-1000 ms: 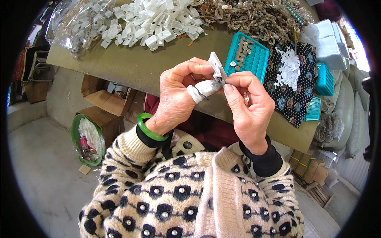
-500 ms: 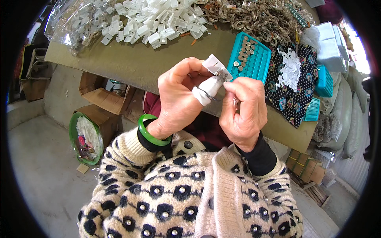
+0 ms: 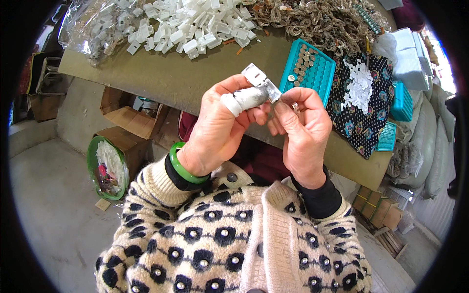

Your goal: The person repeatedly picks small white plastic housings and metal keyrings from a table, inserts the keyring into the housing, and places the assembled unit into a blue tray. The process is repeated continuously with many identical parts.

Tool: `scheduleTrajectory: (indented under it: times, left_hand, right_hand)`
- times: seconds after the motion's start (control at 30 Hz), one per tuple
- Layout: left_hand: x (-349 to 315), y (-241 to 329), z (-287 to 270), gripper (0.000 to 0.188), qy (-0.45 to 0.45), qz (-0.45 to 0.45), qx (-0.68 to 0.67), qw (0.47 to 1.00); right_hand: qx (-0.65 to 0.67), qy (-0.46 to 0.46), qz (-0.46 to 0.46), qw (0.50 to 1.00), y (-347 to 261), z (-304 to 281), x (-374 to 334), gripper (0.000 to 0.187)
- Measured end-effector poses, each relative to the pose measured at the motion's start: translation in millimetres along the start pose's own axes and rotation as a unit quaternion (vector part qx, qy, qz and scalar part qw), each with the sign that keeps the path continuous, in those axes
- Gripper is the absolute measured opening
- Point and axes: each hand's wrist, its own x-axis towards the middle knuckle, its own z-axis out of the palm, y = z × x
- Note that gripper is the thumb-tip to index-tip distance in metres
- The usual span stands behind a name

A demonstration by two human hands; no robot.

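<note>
While both hands meet in front of the chest, a small white plastic clip (image 3: 261,83) sits up between them, above the edge of the worktop (image 3: 195,83). Left hand (image 3: 215,136) pinches it w/ a taped thumb and fingers; the clip's long side tilts up and to the left. Right hand (image 3: 303,132) is just beside it, fingertips curled and touching the clip's lower right end, so both are about as near. Clip looks hard, flat and boxy, w/ a bit of shiny metal. Behind: a pile of same white clips (image 3: 190,24), a teal tray (image 3: 317,73) w/ little round metal bits, a tangle of brown wire bits (image 3: 322,22), a flowery cloth (image 3: 361,117).
</note>
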Motion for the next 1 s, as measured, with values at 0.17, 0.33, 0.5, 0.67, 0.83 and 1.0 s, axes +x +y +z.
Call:
scheduleTrajectory:
  times: [0.17,0.33,0.5,0.67,0.83,1.0]
  left_hand:
    - [-6,0,13,0.029,0.002,0.124,0.022,0.992]
    - [-10,5,17,0.028,0.002,0.103,0.043,0.994]
    - [-18,-4,17,0.017,-0.001,0.171,0.204,0.964]
    - [-16,-14,10,0.022,-0.035,0.336,0.418,0.843]
    - [-18,-17,7,0.026,-0.069,0.366,0.473,0.798]
    - [-19,-8,5,0.020,-0.055,0.171,0.176,0.968]
  right_hand:
    - [0.153,-0.016,0.170,0.973,-7,-3,2,0.010]
    - [0.035,-0.037,0.055,0.997,-10,-1,-6,0.018]
    - [-0.001,-0.051,0.027,0.998,-10,1,-11,0.019]
    - [-0.006,-0.038,0.034,0.999,-4,1,-14,0.023]
    - [-0.003,-0.047,0.053,0.998,-7,0,-13,0.029]
    - [-0.174,-0.095,-0.052,0.979,-32,-14,-3,0.018]
